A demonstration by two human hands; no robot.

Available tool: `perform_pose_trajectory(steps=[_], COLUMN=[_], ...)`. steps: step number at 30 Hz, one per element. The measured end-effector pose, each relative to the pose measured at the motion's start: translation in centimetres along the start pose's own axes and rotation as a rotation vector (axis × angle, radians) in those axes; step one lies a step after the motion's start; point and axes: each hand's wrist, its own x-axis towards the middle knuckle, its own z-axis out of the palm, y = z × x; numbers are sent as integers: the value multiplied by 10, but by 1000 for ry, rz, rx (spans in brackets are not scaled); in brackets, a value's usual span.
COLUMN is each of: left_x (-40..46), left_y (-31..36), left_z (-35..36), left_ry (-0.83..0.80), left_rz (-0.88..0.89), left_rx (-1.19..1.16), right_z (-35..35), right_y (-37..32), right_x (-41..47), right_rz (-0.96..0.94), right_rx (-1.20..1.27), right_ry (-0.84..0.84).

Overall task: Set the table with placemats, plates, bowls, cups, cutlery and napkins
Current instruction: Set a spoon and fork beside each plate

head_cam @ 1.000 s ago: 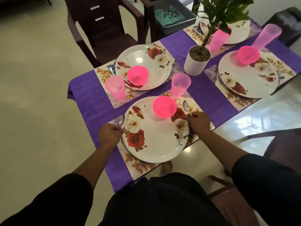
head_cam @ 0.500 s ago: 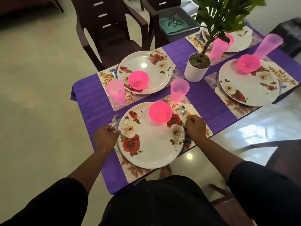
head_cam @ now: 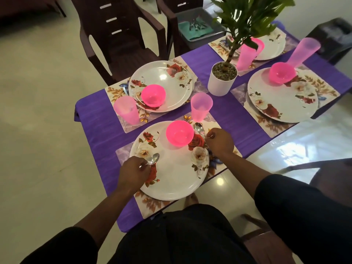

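Head view: at the nearest setting, the left hand (head_cam: 133,171) pinches the handle of a shiny steel spoon (head_cam: 153,159) whose bowl hovers over the left rim of the round white floral plate (head_cam: 177,180). The right hand (head_cam: 220,142) curls round the handle of a second steel spoon (head_cam: 199,128), lying just right of the pink plastic bowl (head_cam: 179,133). Cutlery placement is under way. Next, probably, each spoon needs laying flat on the floral placemat (head_cam: 150,203) beside the plate, then releasing.
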Motion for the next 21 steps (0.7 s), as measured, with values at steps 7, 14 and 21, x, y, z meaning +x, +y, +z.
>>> perform_pose_trajectory(steps=[7, 14, 21], left_x=[-4, -7, -18], left_y=[6, 13, 36], left_z=[1, -5, -13], left_ry=[-12, -9, -93], left_rz=[-10, -60, -95], left_rx=[-17, -82, -272], right_z=[1, 0, -5], right_y=[8, 8, 14], right_x=[6, 6, 13], right_rz=[-17, -4, 1], right_rx=[74, 82, 125], right_ry=[-66, -83, -78])
